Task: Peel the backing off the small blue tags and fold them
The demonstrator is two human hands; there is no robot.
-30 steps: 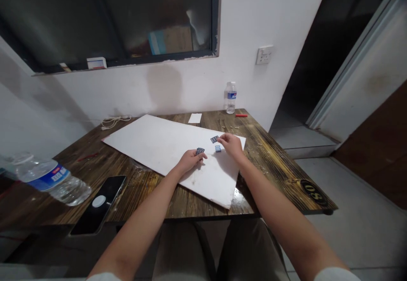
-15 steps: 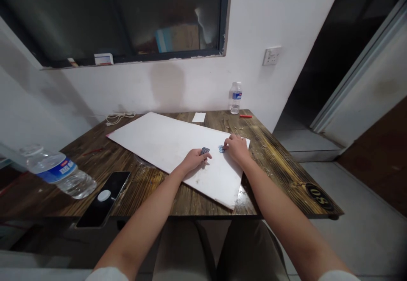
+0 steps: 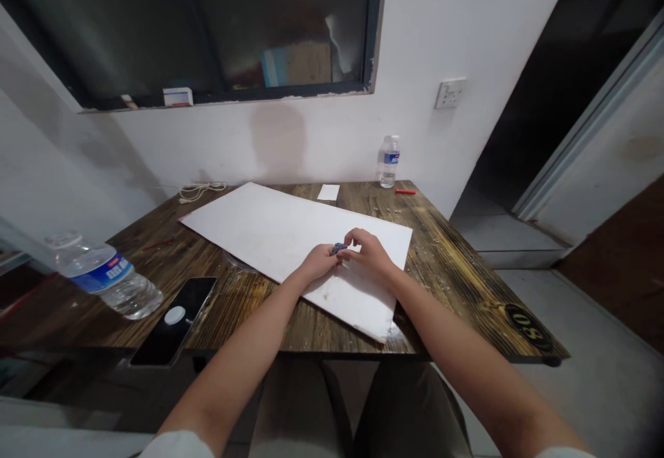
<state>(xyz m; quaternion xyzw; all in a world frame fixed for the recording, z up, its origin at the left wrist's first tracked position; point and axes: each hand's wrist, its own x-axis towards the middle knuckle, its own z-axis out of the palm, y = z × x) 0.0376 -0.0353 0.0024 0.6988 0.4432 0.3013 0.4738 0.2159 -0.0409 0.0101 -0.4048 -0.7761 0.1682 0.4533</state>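
My left hand (image 3: pixel 319 262) and my right hand (image 3: pixel 369 252) meet over the middle of a white foam board (image 3: pixel 270 226). Between their fingertips is a small stack of dark blue flat pieces (image 3: pixel 339 248), partly hidden by my fingers. Both hands touch the stack from opposite sides and appear to pinch it. The pieces are too small to identify exactly. No other loose pieces show on the board.
The board lies on a dark wooden table (image 3: pixel 446 285). A phone (image 3: pixel 173 321) and a water bottle (image 3: pixel 106 278) lie to the left. At the back are a standing bottle (image 3: pixel 389 161), a white paper slip (image 3: pixel 328 192) and a red stick (image 3: pixel 405 191).
My hands have come together, and the separate blue pieces on the board now form one small stack between my fingers. The view has shifted slightly.
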